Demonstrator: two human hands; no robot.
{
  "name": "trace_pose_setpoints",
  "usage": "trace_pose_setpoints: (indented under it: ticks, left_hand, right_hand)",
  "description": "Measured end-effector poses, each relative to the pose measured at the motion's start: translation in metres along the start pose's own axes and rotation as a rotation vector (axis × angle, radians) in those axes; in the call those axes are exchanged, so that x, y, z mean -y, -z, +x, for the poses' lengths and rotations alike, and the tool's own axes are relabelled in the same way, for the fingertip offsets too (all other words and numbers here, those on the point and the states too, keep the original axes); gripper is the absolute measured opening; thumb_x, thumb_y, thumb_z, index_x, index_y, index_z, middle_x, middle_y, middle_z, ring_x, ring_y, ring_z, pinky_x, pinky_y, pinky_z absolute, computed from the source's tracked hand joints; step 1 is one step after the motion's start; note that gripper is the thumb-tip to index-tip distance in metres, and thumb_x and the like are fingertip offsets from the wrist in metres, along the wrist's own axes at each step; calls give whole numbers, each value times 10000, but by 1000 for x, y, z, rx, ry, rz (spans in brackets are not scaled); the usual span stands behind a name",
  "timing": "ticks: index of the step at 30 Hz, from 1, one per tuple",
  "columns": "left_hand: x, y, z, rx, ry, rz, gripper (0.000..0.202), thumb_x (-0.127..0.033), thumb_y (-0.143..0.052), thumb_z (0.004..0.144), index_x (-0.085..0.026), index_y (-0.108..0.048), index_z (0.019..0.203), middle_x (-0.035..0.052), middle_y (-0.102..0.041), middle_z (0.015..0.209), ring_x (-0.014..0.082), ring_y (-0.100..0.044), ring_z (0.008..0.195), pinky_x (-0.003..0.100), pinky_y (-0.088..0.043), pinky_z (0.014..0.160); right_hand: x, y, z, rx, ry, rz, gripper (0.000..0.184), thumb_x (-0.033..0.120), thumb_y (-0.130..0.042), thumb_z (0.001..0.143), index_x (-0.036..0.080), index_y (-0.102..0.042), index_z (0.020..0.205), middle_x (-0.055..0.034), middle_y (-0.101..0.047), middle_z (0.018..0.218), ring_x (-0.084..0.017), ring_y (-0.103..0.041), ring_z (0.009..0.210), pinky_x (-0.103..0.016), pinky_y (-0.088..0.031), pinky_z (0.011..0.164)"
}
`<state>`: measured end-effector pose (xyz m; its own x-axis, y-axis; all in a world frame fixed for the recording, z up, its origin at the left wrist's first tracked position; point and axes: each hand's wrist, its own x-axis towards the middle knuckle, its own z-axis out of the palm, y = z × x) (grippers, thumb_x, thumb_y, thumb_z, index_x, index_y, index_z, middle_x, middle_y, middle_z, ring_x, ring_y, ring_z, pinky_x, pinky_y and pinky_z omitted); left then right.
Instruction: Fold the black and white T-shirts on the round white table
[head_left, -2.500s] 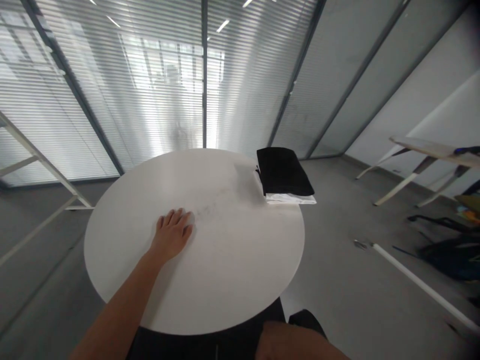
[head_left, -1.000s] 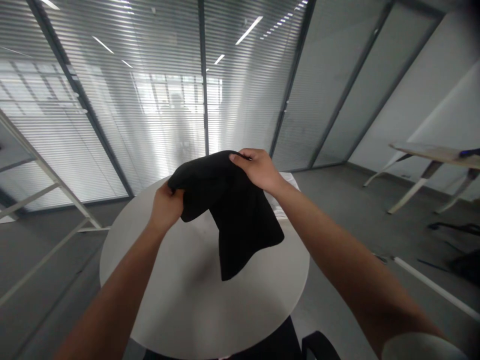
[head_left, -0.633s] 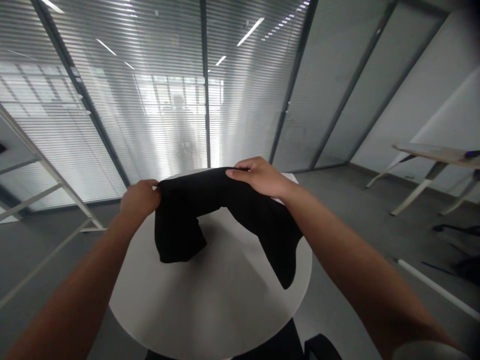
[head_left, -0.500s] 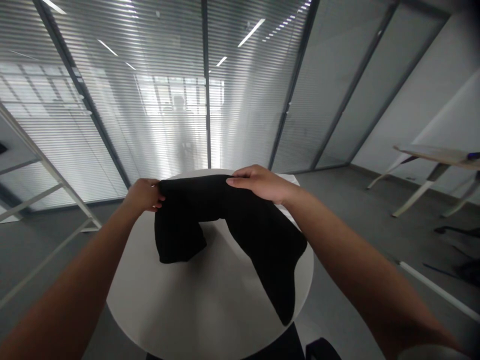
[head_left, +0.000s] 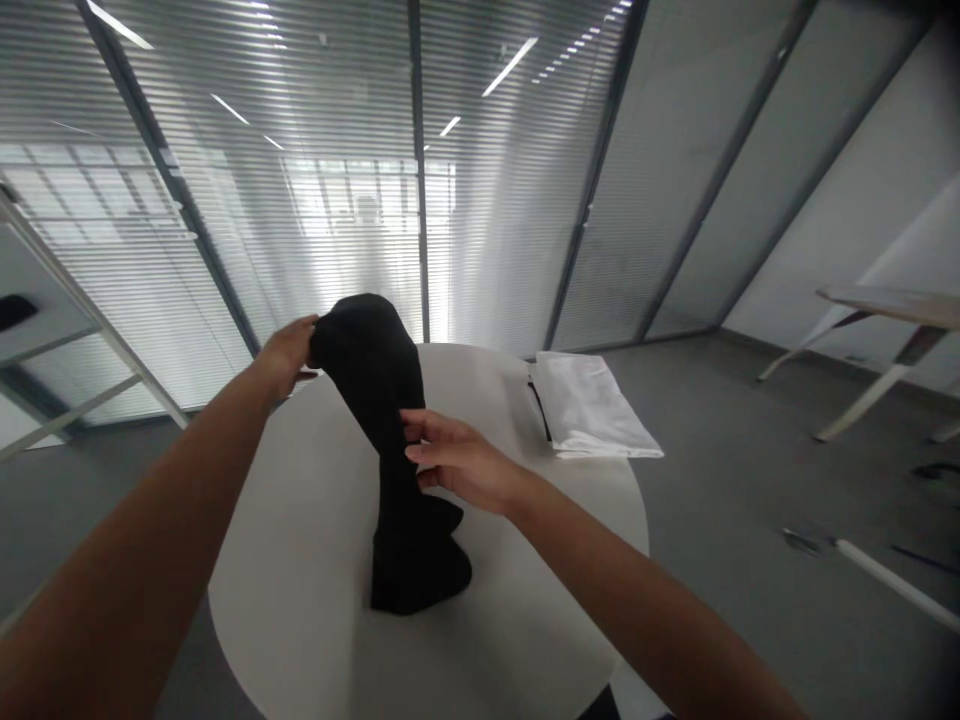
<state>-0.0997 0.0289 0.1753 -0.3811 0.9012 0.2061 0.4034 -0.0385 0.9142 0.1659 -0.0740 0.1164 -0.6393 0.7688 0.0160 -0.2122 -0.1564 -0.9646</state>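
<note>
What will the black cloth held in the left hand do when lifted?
The black cloth looks floppy: it hangs limp from the left hand and slumps in folds on the table. It is probably light, since one hand bears it.

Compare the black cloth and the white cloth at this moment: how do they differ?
The black cloth hangs from the left hand in a bunched column, while the white cloth lies flat and folded, with no hand on it. The black cloth's lower end is heaped near the middle of the round table; the white cloth sits near the far edge. Both are soft fabric resting on the same table.
</note>
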Motion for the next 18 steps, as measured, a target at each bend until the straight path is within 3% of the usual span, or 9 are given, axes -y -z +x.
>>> trace_pose_setpoints:
  ticks: [3,5,7,9,11,14,18]
  left_hand:
    - [44,-7,-17,121,265,172,408,-475,-515,817,-185,-581,1096,105,-667,916,225,-636,705,393,-544,591]
    - [73,-15,-31,217,366,366,429,-491,-494,825,-207,-560,1140,125,-666,1026,243,-654,743,392,-538,597]
    - [99,-26,-45,284,492,550,494,-554,-454,827,-195,-555,1151,143,-674,1006,266,-667,694,422,-529,578]
    - [120,-38,-56,407,545,632,565,-605,-402,833,-156,-571,1131,147,-690,869,268,-660,608,405,-513,534]
    - [137,-50,-65,491,483,650,578,-585,-427,830,-98,-597,1092,151,-677,734,261,-638,543,354,-482,473]
    - [151,-61,-73,491,353,620,417,-382,-518,814,-79,-619,1082,133,-672,710,216,-624,526,275,-444,436]
    - [145,-54,-72,460,327,513,391,-215,-462,806,-147,-623,1155,81,-686,791,158,-618,543,222,-441,435]
  right_hand:
    - [-41,10,3,-101,-132,-376,541,252,-642,761,212,-511,1284,-55,-578,1056,-187,-596,905,-325,-500,734]
    - [-63,15,-4,-149,-155,-765,499,258,-605,794,155,-514,1273,-92,-595,1036,-222,-592,952,-376,-474,832]
    - [-78,15,-17,-195,-161,-1045,469,297,-575,825,132,-509,1259,-136,-588,1086,-262,-575,1021,-406,-452,880]
    - [-89,12,-29,-293,-180,-1237,461,355,-570,832,143,-512,1236,-168,-559,1154,-312,-541,1084,-430,-455,869]
    - [-95,9,-37,-401,-224,-1371,497,423,-598,808,148,-520,1214,-190,-538,1188,-367,-506,1115,-461,-462,840]
    - [-99,9,-38,-349,-259,-1396,473,351,-602,806,130,-520,1215,-198,-561,1165,-372,-512,1109,-471,-457,849]
    - [-87,1,-36,-133,-68,-1046,454,141,-516,814,138,-498,1267,-140,-595,1186,-253,-559,1108,-391,-427,953]
